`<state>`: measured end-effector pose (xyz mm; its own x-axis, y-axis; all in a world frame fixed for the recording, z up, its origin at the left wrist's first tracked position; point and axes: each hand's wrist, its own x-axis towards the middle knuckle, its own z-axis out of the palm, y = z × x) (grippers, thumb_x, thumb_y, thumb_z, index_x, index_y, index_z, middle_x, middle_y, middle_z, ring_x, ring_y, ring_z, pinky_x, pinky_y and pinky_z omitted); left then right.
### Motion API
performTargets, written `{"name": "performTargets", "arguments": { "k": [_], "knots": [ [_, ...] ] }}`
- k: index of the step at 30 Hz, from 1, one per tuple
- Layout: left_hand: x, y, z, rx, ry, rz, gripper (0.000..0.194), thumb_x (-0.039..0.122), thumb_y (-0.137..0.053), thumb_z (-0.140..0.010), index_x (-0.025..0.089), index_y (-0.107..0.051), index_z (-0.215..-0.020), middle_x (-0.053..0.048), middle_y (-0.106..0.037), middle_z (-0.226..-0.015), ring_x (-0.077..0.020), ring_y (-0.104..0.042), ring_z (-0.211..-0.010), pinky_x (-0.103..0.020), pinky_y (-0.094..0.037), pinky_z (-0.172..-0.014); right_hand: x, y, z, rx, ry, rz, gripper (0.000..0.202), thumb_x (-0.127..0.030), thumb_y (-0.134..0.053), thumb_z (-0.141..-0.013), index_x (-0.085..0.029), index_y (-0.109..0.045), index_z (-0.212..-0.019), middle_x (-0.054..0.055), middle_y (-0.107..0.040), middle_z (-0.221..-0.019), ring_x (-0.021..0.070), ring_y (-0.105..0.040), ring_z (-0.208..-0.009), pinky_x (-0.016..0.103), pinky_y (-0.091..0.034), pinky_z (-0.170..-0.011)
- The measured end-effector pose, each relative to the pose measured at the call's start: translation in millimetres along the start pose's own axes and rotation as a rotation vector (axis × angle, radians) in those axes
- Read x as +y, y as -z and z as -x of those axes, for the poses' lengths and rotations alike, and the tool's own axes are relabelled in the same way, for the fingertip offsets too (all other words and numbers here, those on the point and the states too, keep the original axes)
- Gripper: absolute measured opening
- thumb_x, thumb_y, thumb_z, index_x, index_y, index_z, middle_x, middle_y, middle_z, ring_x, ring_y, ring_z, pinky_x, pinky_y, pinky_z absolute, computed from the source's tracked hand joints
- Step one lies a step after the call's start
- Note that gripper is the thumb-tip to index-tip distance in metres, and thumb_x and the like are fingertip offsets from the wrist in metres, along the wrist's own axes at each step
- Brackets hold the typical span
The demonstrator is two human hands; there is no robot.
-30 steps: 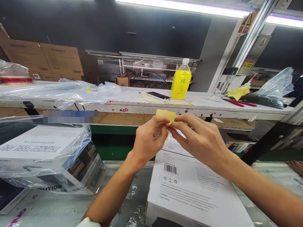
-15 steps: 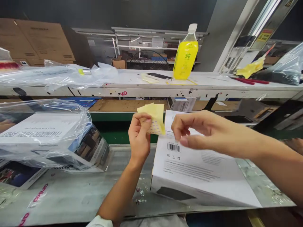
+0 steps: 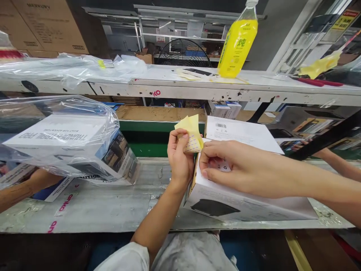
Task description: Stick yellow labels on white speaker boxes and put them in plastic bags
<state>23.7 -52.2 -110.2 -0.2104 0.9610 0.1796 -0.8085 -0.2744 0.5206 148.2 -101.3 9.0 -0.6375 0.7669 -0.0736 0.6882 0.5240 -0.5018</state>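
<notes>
Worktop (image 3: 113, 214), covered with a glossy grey sheet, is spread across the whole width, and its near edge is seen just in front of the person's body. A bare strip is left between the boxes on either side, and another along the near edge at the left. The space above is bounded at the back by a long white shelf (image 3: 180, 91), its front edge scuffed and flecked with dark marks. Beyond its left end, brown cartons (image 3: 53, 22) are stacked.

At the left, a printed white box (image 3: 62, 131) is enclosed in a loose transparent bag (image 3: 104, 110). Beside its lower left side a co-worker's hand (image 3: 45, 178) is seen; its grip cannot be told. At the right, a near box (image 3: 254, 207) is laid on the worktop, partly hidden by the right forearm, with a second white box (image 3: 237, 130) just behind it; the contents of both are hidden.

On the shelf, crumpled plastic film (image 3: 70, 66) is spread at the left, and a bottle (image 3: 238, 45) of yellow liquid is stood further right.

The right hand (image 3: 222, 162) is held over the near box, its fingers (image 3: 210, 150) curled and tips drawn close; whether something small is pinched cannot be told. By the left hand (image 3: 179, 154), a yellow sheet (image 3: 193, 128) with rows of small marks is gripped between thumb and bent fingers, near the near box's left end and just beside the right fingertips.
</notes>
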Motion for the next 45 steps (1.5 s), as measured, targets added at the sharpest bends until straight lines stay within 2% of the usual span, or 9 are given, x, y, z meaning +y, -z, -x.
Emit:
{"name": "performTargets", "arguments": {
  "k": [9, 17, 23, 26, 30, 34, 39, 42, 45],
  "knots": [
    [-1, -0.5, 0, -0.007, 0.003, 0.018, 0.020, 0.026, -0.074, -0.084, 0.023, -0.057, -0.096, 0.000, -0.074, -0.082, -0.0198, -0.076, -0.077, -0.031, -0.057, -0.073, -3, -30, 10, 0.244, 0.011, 0.108, 0.010, -0.019, -0.055, -0.092, -0.023, -0.057, -0.083, 0.002, -0.065, -0.091, 0.0197, -0.059, -0.085, 0.034, -0.044, -0.075],
    [4, -1.0, 2, 0.032, 0.065, 0.043, 0.046, 0.032, -0.078, -0.082, 0.029, -0.050, -0.120, 0.000, -0.075, -0.089, -0.0212, -0.077, -0.081, -0.033, -0.058, -0.079, 4, -16, -2, 0.206, 0.090, 0.256, 0.018, -0.026, -0.069, -0.081, -0.028, -0.051, -0.077, 0.003, -0.065, -0.074, 0.0223, -0.060, -0.064, 0.036, -0.043, -0.056],
    [21, 39.6, -3, -0.033, 0.111, 0.003, 0.086, 0.026, -0.088, -0.081, 0.033, -0.041, -0.153, -0.004, -0.077, -0.103, -0.0187, -0.075, -0.088, -0.031, -0.056, -0.086, 9, 35, -27, -0.062, 0.027, 0.162, 0.009, -0.034, -0.069, -0.087, -0.030, -0.064, -0.080, 0.002, -0.073, -0.075, 0.0204, -0.066, -0.061, 0.033, -0.048, -0.051],
    [27, 70.8, -5, -0.049, 0.236, -0.092, 0.053, 0.023, -0.090, -0.074, 0.022, -0.066, -0.121, -0.003, -0.073, -0.089, -0.0154, -0.068, -0.072, -0.025, -0.051, -0.069, -7, 83, -72, 0.052, 0.177, 0.200, 0.019, -0.039, -0.066, -0.092, -0.028, -0.073, -0.078, 0.003, -0.073, -0.071, 0.0189, -0.066, -0.059, 0.031, -0.047, -0.050],
    [41, 87.4, -7, -0.083, 0.279, -0.165, 0.020, 0.020, -0.078, -0.070, 0.019, -0.059, -0.074, -0.001, -0.063, -0.076, -0.0121, -0.053, -0.061, -0.023, -0.039, -0.058, -48, 132, -179, 0.362, 0.350, 0.337, 0.015, -0.030, -0.069, -0.092, -0.024, -0.081, -0.085, 0.002, -0.079, -0.082, 0.0201, -0.071, -0.076, 0.032, -0.052, -0.068],
    [95, 68.9, -6, -0.251, 0.195, -0.492, 0.021, 0.033, -0.061, -0.078, 0.020, -0.057, -0.061, -0.002, -0.051, -0.062, -0.0141, -0.039, -0.052, -0.030, -0.026, -0.052, -83, 129, -296, 0.355, 0.390, 0.349, 0.018, -0.019, -0.066, -0.097, -0.016, -0.083, -0.104, 0.008, -0.082, -0.110, 0.0252, -0.073, -0.108, 0.034, -0.052, -0.099],
    [213, 17.6, -6, -0.395, -0.128, -1.042, 0.060, 0.060, -0.046, -0.100, 0.021, -0.063, -0.058, -0.002, -0.044, -0.052, -0.0163, -0.040, -0.052, -0.034, -0.027, -0.055, -95, 91, -385, 0.279, 0.346, 0.359, 0.026, -0.034, -0.070, -0.102, -0.016, -0.073, -0.120, 0.010, -0.072, -0.130, 0.0261, -0.069, -0.120, 0.048, -0.056, -0.107],
    [283, -18.0, -47, -0.357, -0.340, -1.346, 0.066, 0.069, -0.042, -0.103, 0.022, -0.077, -0.073, -0.004, -0.054, -0.055, -0.0174, -0.047, -0.050, -0.032, -0.029, -0.051, -93, 83, -410, 0.258, 0.305, 0.342, 0.027, -0.038, -0.070, -0.102, -0.017, -0.071, -0.120, 0.008, -0.072, -0.126, 0.0239, -0.071, -0.111, 0.046, -0.060, -0.099],
    [338, -40.6, -129, -0.089, -0.622, -1.815, 0.062, 0.068, -0.048, -0.100, 0.021, -0.079, -0.073, -0.008, -0.068, -0.067, -0.0217, -0.058, -0.062, -0.031, -0.038, -0.056, -88, 92, -421, 0.255, 0.288, 0.291, 0.028, -0.040, -0.069, -0.102, -0.016, -0.072, -0.115, 0.007, -0.073, -0.119, 0.0232, -0.072, -0.106, 0.043, -0.062, -0.094]
  ]
}}
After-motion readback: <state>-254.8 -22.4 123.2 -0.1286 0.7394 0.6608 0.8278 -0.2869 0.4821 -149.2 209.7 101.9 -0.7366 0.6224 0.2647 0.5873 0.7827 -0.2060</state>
